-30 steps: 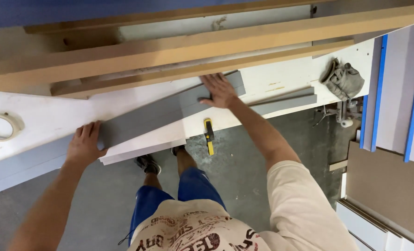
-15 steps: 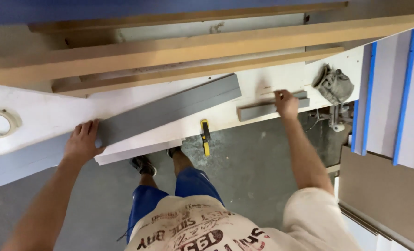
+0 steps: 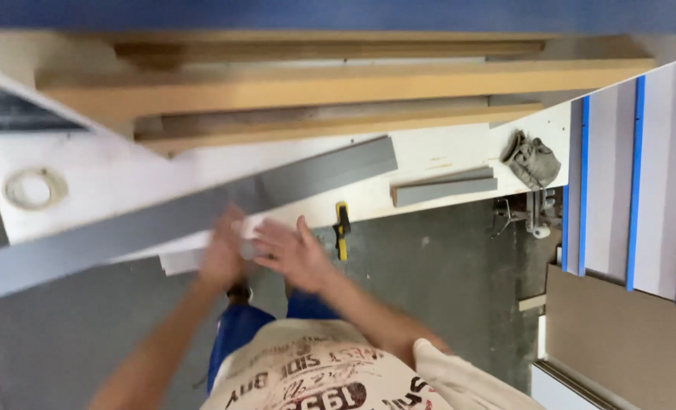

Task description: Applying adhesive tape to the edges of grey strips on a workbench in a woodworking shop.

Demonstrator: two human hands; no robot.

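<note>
Both hands were at the near edge of the white desk, under and against a long grey strip lying diagonally across the desk with its left end reaching past the desk edge over the floor. The left hand was blurred and pressed to the strip's lower edge; whether its fingers were closed around the strip could not be told. The right hand was spread flat with fingers extended, just beside the left hand and below the strip; contact with the strip could not be confirmed.

No container with contents was observed. A roll of pale tape lay flat on the left part of the desk, well apart from the hands. A short grey offcut lay on the desk to the right of the long strip's far end, separate from it. A yellow and black tool hung over the desk's near edge, between the strip and the offcut. A crumpled grey glove bundle rested at the right corner of the desk. Long brown boards were stacked along the far side. White panels with blue edging stood to the right. No labels or signs were legible on any item
</note>
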